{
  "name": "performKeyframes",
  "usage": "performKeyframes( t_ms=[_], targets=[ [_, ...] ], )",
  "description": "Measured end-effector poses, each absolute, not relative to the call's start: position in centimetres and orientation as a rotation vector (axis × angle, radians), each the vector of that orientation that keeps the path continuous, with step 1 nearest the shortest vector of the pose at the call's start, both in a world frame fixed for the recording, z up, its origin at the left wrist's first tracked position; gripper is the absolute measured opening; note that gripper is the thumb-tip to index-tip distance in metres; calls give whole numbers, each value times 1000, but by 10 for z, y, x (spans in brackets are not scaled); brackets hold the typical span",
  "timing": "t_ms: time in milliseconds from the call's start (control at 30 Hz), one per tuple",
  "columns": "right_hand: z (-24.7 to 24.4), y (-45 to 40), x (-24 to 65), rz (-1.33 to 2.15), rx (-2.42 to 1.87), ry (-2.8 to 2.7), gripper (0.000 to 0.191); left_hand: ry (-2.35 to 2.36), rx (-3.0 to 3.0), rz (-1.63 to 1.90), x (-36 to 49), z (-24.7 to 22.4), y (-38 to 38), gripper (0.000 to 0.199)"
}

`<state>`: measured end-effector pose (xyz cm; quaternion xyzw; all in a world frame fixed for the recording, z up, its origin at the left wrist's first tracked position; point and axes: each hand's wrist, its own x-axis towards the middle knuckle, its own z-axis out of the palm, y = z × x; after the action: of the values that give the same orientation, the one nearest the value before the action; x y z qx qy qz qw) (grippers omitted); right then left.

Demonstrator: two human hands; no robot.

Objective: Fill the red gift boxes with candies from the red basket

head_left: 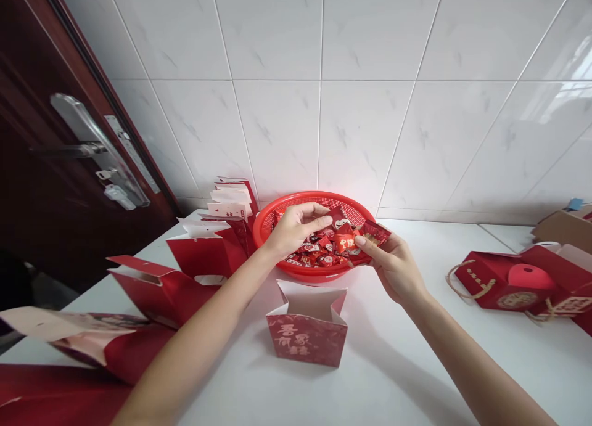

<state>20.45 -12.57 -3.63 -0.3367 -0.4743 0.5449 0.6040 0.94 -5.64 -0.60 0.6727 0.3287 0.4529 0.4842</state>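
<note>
My left hand [300, 227] is over a red plastic basket [268, 219], its thumb and fingers closed on a dark red wrapped candy [339, 218]. At the basket's right rim, my right hand [393, 262] pinches several shiny red candy packets [375, 231]. A brighter orange-red packet [345, 242] lies by its thumb; whether the thumb holds it I cannot tell. More small red wrapped candies [319, 256] fill the basket below both hands. In front of the basket, between my forearms, a red paper gift box [311, 339] with white lettering stands upright with its top open.
Several open red paper boxes [206, 250] line the table's left side, partly behind my left forearm. Red boxes with rope handles [506, 284] lie at the right, near a brown cardboard box [562, 225]. A tiled wall [351, 136] rises behind; a door [41, 185] is at left.
</note>
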Motion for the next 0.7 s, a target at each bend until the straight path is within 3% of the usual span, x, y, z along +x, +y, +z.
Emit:
performKeyframes(
  t_ms=[333, 400, 567, 700],
  targets=[
    [-9, -158, 205, 1128, -780, -1205, 29, 868, 1808, 1132, -30, 19, -105, 34],
    [-3, -162, 208, 1115, -796, -1249, 28, 941, 2012, 983, -48, 28, -119, 25],
    [6, -171, 210, 1245, -772, -1412, 22, 1061, 2371, 296, -71, 44, -147, 25],
    [11, -174, 201, 1467, -766, -1591, 21, 989, 2410, 220, -70, 44, -153, 27]
  ],
)
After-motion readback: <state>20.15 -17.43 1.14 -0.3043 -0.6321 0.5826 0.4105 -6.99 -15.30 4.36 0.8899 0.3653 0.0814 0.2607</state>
